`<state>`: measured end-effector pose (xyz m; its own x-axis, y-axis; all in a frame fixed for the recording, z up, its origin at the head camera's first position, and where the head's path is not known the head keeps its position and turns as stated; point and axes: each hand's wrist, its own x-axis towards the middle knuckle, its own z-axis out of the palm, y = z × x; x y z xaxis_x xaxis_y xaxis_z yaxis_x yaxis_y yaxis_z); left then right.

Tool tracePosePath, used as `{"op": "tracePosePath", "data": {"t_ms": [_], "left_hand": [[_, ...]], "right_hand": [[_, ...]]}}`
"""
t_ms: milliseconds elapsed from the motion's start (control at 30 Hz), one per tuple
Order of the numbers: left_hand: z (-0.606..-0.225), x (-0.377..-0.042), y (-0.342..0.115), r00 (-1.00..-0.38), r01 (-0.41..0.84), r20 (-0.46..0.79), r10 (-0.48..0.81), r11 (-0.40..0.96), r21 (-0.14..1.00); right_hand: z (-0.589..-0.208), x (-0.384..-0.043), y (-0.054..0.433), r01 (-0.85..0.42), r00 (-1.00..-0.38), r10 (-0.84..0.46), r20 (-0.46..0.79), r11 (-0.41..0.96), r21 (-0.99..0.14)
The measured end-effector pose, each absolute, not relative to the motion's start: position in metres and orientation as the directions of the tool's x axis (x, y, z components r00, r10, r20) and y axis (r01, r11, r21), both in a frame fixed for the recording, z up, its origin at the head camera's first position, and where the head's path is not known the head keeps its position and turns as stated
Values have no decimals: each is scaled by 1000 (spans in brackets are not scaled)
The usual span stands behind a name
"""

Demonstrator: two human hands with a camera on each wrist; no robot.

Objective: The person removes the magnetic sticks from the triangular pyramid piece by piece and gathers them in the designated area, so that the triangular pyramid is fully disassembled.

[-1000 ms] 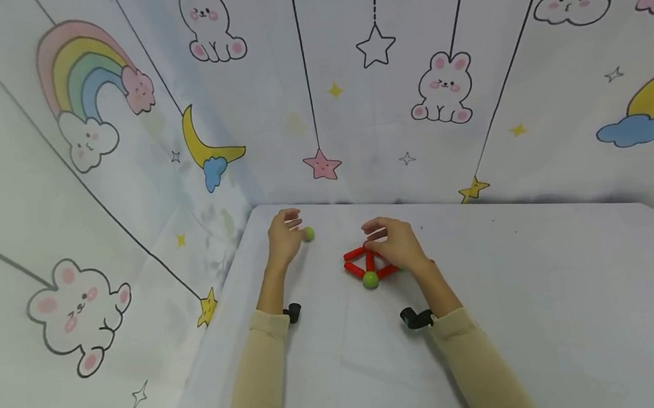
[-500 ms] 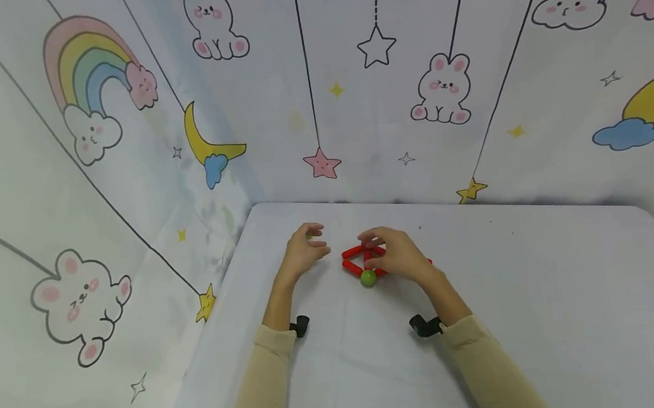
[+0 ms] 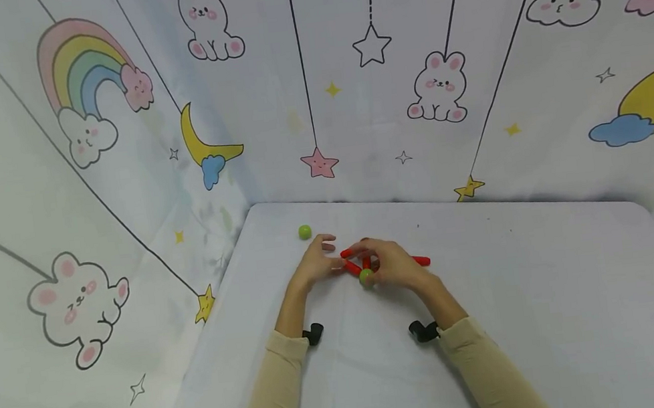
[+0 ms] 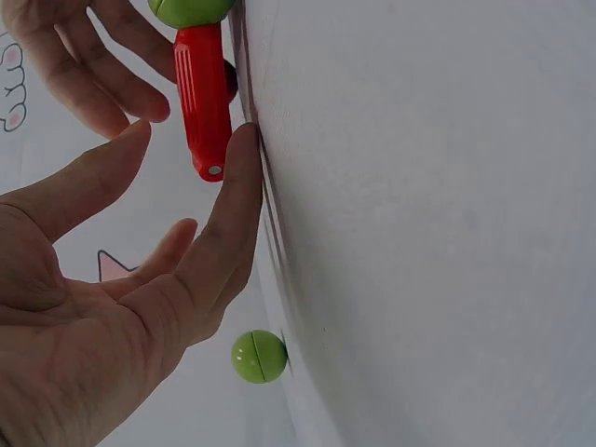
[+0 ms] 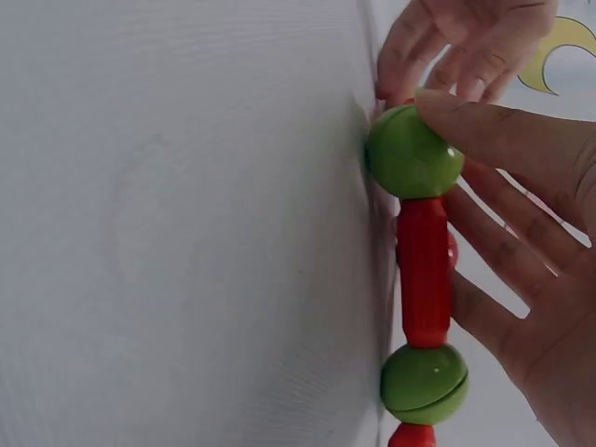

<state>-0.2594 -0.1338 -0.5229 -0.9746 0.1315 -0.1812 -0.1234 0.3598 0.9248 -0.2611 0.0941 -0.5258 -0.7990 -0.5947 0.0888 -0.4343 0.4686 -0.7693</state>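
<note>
Red magnetic building sticks and green balls are joined into a flat structure on the white table. My right hand (image 3: 393, 264) is curved over it, its thumb on the near green ball (image 5: 410, 154) and its fingers reaching behind. From that ball a red stick (image 5: 425, 270) runs to another green ball (image 5: 425, 384). My left hand (image 3: 316, 264) is at the structure's left side, fingers extended and thumb apart. In the left wrist view, its fingertip lies right beside the free end of a red stick (image 4: 203, 102). The right hand covers much of the structure.
A loose green ball (image 3: 304, 232) lies on the table (image 3: 557, 312) beyond my left hand. One red stick (image 3: 421, 260) sticks out to the right of my right hand. A printed cloth wall (image 3: 267, 103) rises behind the table's far edge.
My left hand has moved away from the loose ball, right and nearer, to the structure's left side. My right hand has shifted slightly nearer, its thumb now on the near ball.
</note>
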Motion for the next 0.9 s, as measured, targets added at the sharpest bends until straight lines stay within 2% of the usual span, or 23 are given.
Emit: {"op": "tracePosePath", "data": {"t_ms": [400,533,900], "left_hand": [[-525,-257,-135,-966,-148,-206,153,323,935],[-527,-259,-136,-964,-156,-214,159,316,936],[-528,-261,-137,-947,-226,-255,195,162,961]], "right_hand": [[-530,-260,87,-489,-790,-606,94,530,-693],[-531,-260,88,-492,-787,-609,100,520,-699],[-532,-262,90,-500,-762,-640,98,484,-718]]}}
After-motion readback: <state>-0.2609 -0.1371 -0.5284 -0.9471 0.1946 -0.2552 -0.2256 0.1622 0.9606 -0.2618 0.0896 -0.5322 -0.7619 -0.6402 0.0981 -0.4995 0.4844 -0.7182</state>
